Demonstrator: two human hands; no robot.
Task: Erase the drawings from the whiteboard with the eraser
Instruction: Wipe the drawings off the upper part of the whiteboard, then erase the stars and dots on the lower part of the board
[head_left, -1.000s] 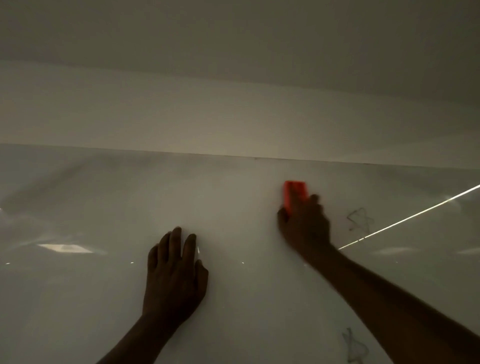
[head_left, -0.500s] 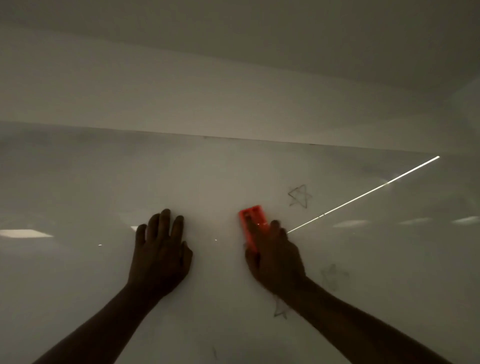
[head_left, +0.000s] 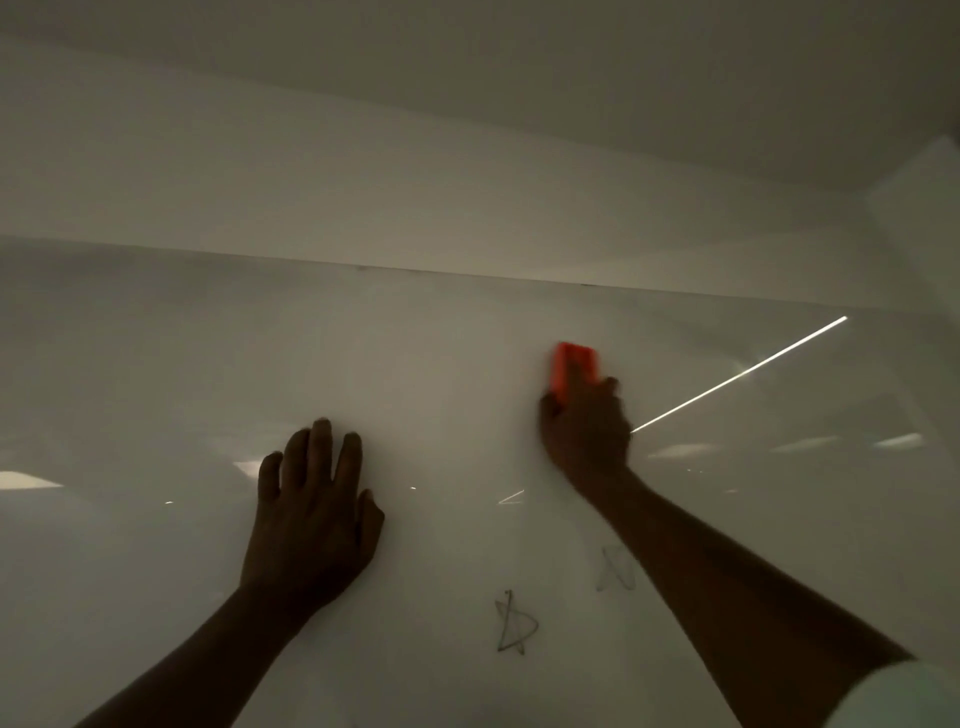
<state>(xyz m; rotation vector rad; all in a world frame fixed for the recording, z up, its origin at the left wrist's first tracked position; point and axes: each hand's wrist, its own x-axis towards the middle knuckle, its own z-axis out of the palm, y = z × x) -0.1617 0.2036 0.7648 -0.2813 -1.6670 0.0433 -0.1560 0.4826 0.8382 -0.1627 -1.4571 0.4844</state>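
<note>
A glossy whiteboard (head_left: 156, 374) fills the lower two thirds of the dim head view. My right hand (head_left: 584, 431) grips an orange eraser (head_left: 571, 366) and presses it flat against the board, high up and right of centre. My left hand (head_left: 311, 514) lies flat on the board with fingers spread, holding nothing. A dark star drawing (head_left: 511, 623) sits low on the board between my arms. A fainter star drawing (head_left: 615, 569) shows just left of my right forearm.
The whiteboard's top edge (head_left: 467, 274) runs across the view, with bare wall above it. Bright reflected light streaks (head_left: 743, 373) cross the board at right. A white sleeve (head_left: 904, 696) shows at the bottom right corner.
My right hand has swept the eraser upward and to the right over the spot where a star stood half a second ago. The left hand stays flat on the board.
</note>
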